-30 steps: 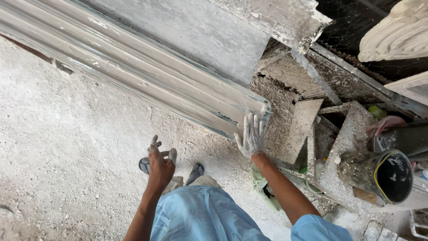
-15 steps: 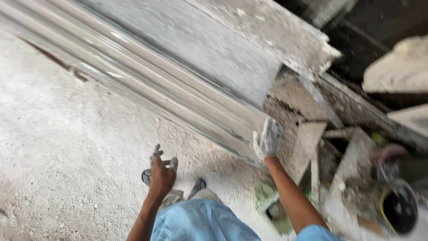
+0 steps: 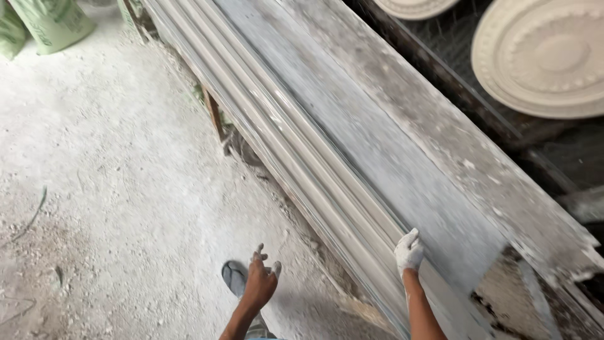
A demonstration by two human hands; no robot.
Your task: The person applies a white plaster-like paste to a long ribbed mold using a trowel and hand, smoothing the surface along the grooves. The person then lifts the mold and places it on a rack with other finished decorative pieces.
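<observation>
Dusty white floor (image 3: pixel 113 208) across whole left side, gritty w/ plaster powder. Long grey workbench slab (image 3: pixel 402 164) running diagonally from top centre to bottom right, surface crusted and chipped at near end. Long ribbed plaster moulding (image 3: pixel 283 145) lying along bench's left edge, same diagonal, pale grey w/ parallel grooves. Two round plaster ceiling roses beyond bench: big one (image 3: pixel 544 56) top right, part of second (image 3: pixel 415 6) at top edge. Green sacks (image 3: pixel 47 22) in top left corner, leaning on floor. Wooden bench leg (image 3: pixel 214 113) under moulding, partly hidden. Right hand (image 3: pixel 409 252), caked white, on moulding near its lower end, fingers curled over a rib; clamped or just resting, can't tell. Left hand (image 3: pixel 259 280) free in air over floor, fingers loosely spread, holding nothing, well apart from moulding. Dark sandal (image 3: pixel 234 277) just beside left hand, on floor below.
</observation>
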